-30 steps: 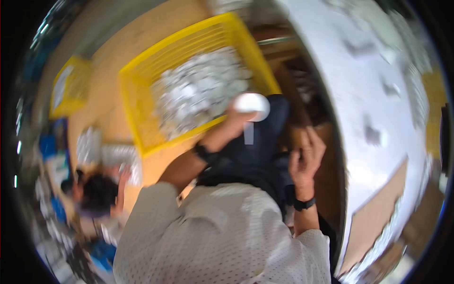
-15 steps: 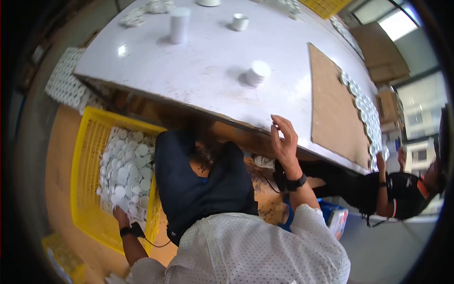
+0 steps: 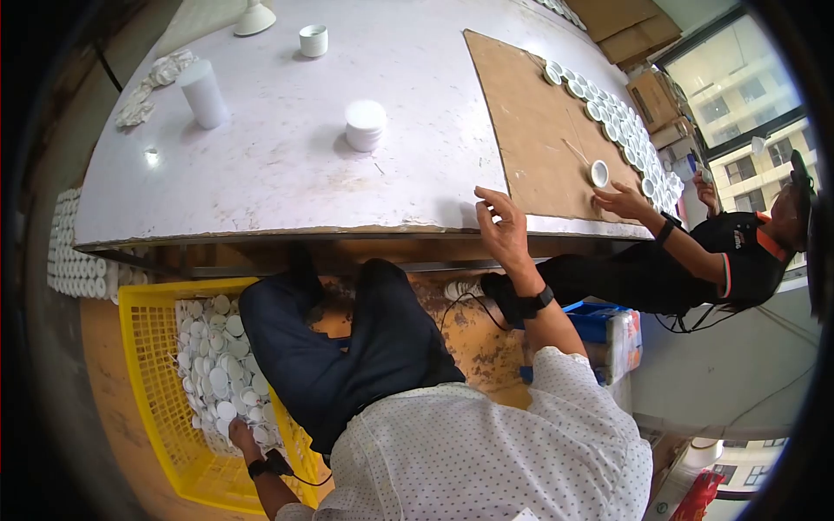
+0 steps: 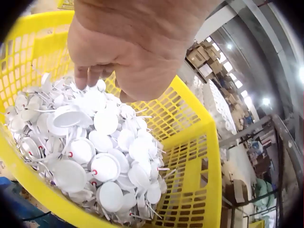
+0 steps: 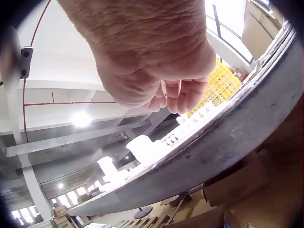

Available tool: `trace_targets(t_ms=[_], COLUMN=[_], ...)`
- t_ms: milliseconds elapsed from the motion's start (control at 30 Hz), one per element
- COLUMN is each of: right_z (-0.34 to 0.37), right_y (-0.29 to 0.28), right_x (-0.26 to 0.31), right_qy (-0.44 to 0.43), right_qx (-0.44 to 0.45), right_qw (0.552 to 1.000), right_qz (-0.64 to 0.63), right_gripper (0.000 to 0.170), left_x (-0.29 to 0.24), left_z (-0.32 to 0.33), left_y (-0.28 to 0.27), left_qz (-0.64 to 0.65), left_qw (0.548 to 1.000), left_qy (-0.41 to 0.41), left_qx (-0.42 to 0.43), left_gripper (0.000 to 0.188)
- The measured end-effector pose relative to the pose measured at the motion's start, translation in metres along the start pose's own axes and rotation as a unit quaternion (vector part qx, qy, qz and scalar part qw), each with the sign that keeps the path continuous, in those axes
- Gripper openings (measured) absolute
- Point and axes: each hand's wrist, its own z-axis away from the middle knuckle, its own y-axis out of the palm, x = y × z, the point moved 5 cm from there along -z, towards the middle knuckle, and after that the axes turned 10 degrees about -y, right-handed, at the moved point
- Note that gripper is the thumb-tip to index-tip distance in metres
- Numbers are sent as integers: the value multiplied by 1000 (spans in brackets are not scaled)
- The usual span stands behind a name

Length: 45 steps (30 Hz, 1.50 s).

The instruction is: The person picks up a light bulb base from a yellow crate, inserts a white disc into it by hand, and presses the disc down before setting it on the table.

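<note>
A yellow plastic basket (image 3: 130,373) stands by the person's leg, heaped with white round discs (image 4: 105,167) that have thin pale leads and small red spots. My left hand (image 3: 245,438) reaches down into it. In the left wrist view, the left fingertips (image 4: 81,81) are right at the discs on top of the heap; I cannot tell whether they pinch one. My right hand (image 3: 506,233) hovers at the table's front edge, fingers loosely bent, nothing in them. Farther in on the white table (image 3: 287,174) stands a short stack of white discs (image 3: 365,123).
A tall white cylinder (image 3: 203,94) and a small white cup-like piece (image 3: 314,40) stand farther back. A brown cardboard sheet (image 3: 539,139) lies right, lined with white ring-shaped pieces (image 3: 611,130). Another person (image 3: 721,269) reaches over it. Stacked white pieces (image 3: 74,252) stand left.
The left hand carried a white round thing a second ago; by half a second ago it was in the basket without it. The head view has swung toward the table. The other person's hand now reaches over the cardboard.
</note>
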Motion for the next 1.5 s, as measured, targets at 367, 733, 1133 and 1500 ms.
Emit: trace_targets(t_ms=[367,733,1133,1500], right_z=[-40,-315,-491,-125], right_y=[-114,61,320,13], right_x=[-116,-24,94,-169], right_qy=[-52,-323,-676,-67], right_qx=[-125,264,161,-7], right_qw=[922,793,656,932], right_qz=[364,443,295,356], right_gripper=[37,16,14,42], left_x=[-102,-93,-49,-28], left_z=[85,116,136,122], left_y=[97,91,89,129], left_qz=[-48,-60,-75,-75], left_qw=[995,992,989,988], left_qy=[61,68,127,128], left_qx=[58,82,-12,52], left_gripper=[21,16,23,16])
